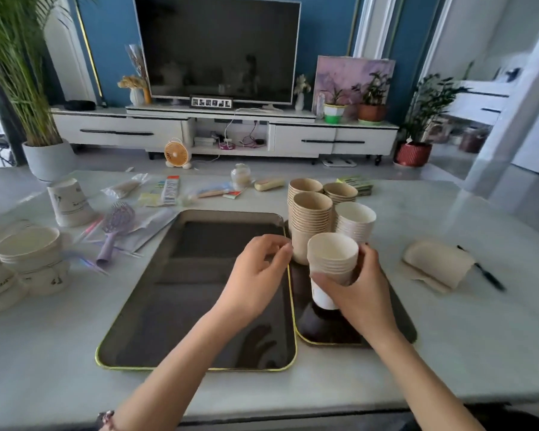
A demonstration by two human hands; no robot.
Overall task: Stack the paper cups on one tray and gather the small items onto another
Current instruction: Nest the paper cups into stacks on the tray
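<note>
While lowering a short white cup stack point(332, 256) onto the right tray point(327, 331), wraps the right grip point(360, 287) round its lower half, fingers and thumb curled tight, presumably to stop the nested cups slipping apart on landing; cannot tell about contact with the tray. Aims for the near end, just in front of the brown stacks point(311, 219) and the taller white stack point(353, 223), likely so as to keep every cup together on one tray. Holds the left grip point(259, 275) just beside, fingers loosely curled on nothing visible, above the edge of the left tray point(168, 306), seemingly reserved for small items. Leaves the hairbrush point(115, 225), packets point(168, 191) and pen point(487, 276) out on the table point(479, 353), plus loose cups point(28, 253) at far left.
</note>
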